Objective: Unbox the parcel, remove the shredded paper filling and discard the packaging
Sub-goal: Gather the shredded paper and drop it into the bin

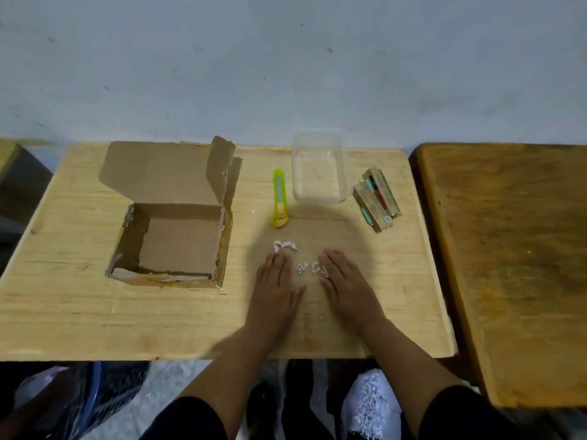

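Note:
An open cardboard box (pixel 178 246) stands on the left of the light wooden table (pixel 63 312), lid flaps up, its inside bare. A few white scraps of shredded paper (pixel 284 245) lie near the table's middle, with smaller bits (pixel 301 268) between my hands. My left hand (pixel 276 281) lies flat on the table, fingertips just below the larger scrap. My right hand (pixel 343 281) also lies flat, its fingers touching scraps at its left side. Neither hand holds anything.
A green utility knife (pixel 279 200) lies right of the box. Behind it stands a clear plastic container (pixel 319 168). Small wooden boxes with pens (pixel 378 203) lie at the right. A darker table (pixel 508 249) adjoins on the right. A white bag of shredded paper (pixel 371 404) sits on the floor below.

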Tool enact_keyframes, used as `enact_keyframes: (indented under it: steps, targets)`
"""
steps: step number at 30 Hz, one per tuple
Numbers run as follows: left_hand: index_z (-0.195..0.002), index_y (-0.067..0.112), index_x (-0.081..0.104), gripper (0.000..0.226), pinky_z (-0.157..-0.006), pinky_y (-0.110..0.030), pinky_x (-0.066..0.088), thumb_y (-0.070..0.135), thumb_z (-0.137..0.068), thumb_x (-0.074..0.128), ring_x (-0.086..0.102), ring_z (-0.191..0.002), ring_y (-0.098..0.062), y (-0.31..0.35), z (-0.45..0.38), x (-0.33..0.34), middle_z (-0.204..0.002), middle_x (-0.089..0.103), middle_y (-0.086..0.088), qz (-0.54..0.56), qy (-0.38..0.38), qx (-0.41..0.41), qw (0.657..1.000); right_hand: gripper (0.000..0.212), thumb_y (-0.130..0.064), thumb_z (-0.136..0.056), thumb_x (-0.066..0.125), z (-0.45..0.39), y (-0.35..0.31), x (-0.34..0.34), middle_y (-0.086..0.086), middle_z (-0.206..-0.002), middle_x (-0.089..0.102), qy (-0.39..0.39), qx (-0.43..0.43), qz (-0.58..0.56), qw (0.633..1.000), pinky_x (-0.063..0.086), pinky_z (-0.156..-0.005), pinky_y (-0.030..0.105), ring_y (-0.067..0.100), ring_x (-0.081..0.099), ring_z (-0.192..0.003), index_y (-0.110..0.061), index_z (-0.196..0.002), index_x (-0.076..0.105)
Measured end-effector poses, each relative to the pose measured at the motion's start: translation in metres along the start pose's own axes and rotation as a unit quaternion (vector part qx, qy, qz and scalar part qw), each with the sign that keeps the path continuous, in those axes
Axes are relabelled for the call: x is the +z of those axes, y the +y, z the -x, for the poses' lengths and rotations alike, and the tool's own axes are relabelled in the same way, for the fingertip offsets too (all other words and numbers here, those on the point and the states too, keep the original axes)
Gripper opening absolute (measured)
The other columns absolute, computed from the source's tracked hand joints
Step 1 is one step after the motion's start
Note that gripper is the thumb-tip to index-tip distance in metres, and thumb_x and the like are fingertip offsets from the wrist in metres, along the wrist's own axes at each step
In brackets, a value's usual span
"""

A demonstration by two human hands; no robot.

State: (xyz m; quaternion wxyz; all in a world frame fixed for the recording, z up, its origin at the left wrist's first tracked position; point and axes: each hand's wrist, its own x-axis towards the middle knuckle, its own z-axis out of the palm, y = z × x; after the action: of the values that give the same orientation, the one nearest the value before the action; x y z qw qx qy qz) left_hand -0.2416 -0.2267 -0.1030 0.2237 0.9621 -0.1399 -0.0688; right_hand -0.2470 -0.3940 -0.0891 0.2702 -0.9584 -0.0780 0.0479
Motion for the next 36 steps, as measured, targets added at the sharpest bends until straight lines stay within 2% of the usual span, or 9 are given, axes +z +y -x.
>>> enact_keyframes:
  steps: [4,7,13,17,23,27,31,34,36]
  targets:
    - [-0.127,-0.004,0.050,0.052,-0.101,-0.054,0.038,0.032,-0.089,0.045,0.044,-0.127,-0.042,0.017,0.016,0.007,-0.136,0.048,-0.024,0.001,-0.025,0.048,0.999,0.040,-0.018,-0.096,0.040,0.020,-0.007,0.002,0.026,-0.134,0.050,0.002,0.023,-0.005,1.000,0.041,-0.104,0.055,0.042,0.043,-0.128,0.006,-0.126,0.051]
    - [-0.133,0.001,0.043,0.051,-0.107,-0.050,0.031,0.025,-0.089,0.049,0.037,-0.133,-0.037,0.021,0.027,0.009,-0.143,0.040,-0.020,0.049,-0.030,0.081,0.995,0.045,-0.012,-0.095,0.045,0.031,-0.010,0.006,0.020,-0.148,0.032,-0.024,0.051,-0.016,0.998,0.024,-0.117,0.041,0.032,0.026,-0.141,0.001,-0.137,0.036]
    - [-0.133,0.002,0.045,0.045,-0.109,-0.038,0.034,0.015,-0.090,0.051,0.036,-0.135,-0.027,0.000,0.036,-0.014,-0.144,0.040,-0.015,0.097,-0.025,0.176,0.979,0.059,-0.028,-0.094,0.048,0.048,-0.023,0.004,0.009,-0.155,0.022,-0.005,0.098,-0.013,0.995,0.015,-0.117,0.029,0.022,0.017,-0.144,-0.006,-0.144,0.026]
    - [-0.137,0.009,0.041,0.045,-0.110,-0.046,0.029,0.019,-0.094,0.046,0.028,-0.140,-0.029,-0.024,0.038,-0.022,-0.149,0.035,-0.011,0.037,0.004,0.115,0.993,0.086,-0.050,-0.078,0.062,0.049,-0.031,0.012,0.003,-0.156,0.015,0.023,0.156,-0.036,0.987,0.020,-0.119,0.038,0.019,0.010,-0.145,-0.019,-0.146,0.020]
    - [-0.146,0.019,0.020,0.051,-0.117,-0.040,0.007,0.027,-0.097,0.032,0.008,-0.146,-0.018,-0.051,0.045,-0.008,-0.156,0.018,-0.002,-0.034,-0.006,0.005,0.999,0.105,-0.075,-0.058,0.060,0.037,-0.040,0.034,0.001,-0.157,0.006,0.027,0.152,-0.005,0.988,0.004,-0.117,0.049,0.025,-0.002,-0.146,-0.041,-0.142,0.009]
    - [-0.145,0.019,0.025,0.050,-0.116,-0.041,0.011,0.028,-0.095,0.027,0.014,-0.145,-0.018,-0.051,0.044,-0.006,-0.155,0.025,-0.001,-0.026,0.009,0.006,1.000,0.089,-0.066,-0.065,0.064,0.026,-0.044,0.042,0.002,-0.157,0.010,0.013,0.101,0.015,0.995,0.006,-0.114,0.053,0.029,0.000,-0.146,-0.052,-0.138,0.014]
    - [-0.142,0.017,0.031,0.050,-0.116,-0.042,0.014,0.027,-0.094,0.028,0.019,-0.144,-0.019,-0.049,0.045,-0.009,-0.153,0.030,-0.003,-0.017,0.018,0.012,1.000,0.045,-0.034,-0.083,0.064,0.023,-0.051,0.045,0.012,-0.142,0.044,0.057,0.033,0.010,0.998,0.025,-0.104,0.062,0.037,0.027,-0.139,-0.029,-0.127,0.054]
    - [-0.142,0.016,0.033,0.050,-0.115,-0.043,0.016,0.027,-0.093,0.029,0.020,-0.143,-0.020,-0.048,0.044,-0.010,-0.152,0.031,-0.003,-0.012,0.018,0.010,1.000,0.021,-0.011,-0.082,0.065,0.026,-0.050,0.047,0.019,-0.117,0.063,0.149,-0.022,-0.002,0.989,0.046,-0.089,0.050,0.035,0.052,-0.115,-0.008,-0.101,0.070]
    - [-0.141,0.017,0.033,0.049,-0.115,-0.042,0.015,0.026,-0.093,0.030,0.021,-0.143,-0.019,-0.048,0.044,-0.010,-0.152,0.032,-0.003,-0.009,0.019,0.008,1.000,0.017,-0.007,-0.083,0.064,0.026,-0.051,0.045,0.017,-0.113,0.065,0.170,0.013,-0.058,0.984,0.051,-0.088,0.040,0.027,0.058,-0.106,-0.005,-0.098,0.071]
